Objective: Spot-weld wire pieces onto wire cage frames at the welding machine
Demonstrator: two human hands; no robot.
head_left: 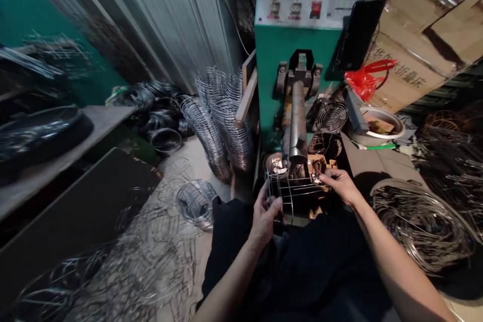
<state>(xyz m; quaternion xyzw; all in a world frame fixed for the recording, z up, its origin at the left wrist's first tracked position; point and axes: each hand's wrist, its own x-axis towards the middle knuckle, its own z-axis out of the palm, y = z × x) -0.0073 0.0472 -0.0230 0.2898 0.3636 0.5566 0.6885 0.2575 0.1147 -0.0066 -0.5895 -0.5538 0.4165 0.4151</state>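
Note:
A wire frame (291,190) of thin metal rods, with a grid at its left side, is held below the metal arm (298,126) of a green machine (269,90). My left hand (264,211) grips the frame's left side, thumb and fingers around the wires. At the right end of the long wires, my right hand (341,185) has its thumb and forefinger pinched together. Its other fingers are curled. Small pieces lie in a tray (273,160) under the arm, partly hidden by the frame.
Tall stacks of wire rings (213,131) stand left of the machine, with a shorter coil (196,204) nearer. Loose wires (151,246) litter the floor. On the right are a bowl (377,138), a container of bent wires (418,226) and a cardboard box (415,50).

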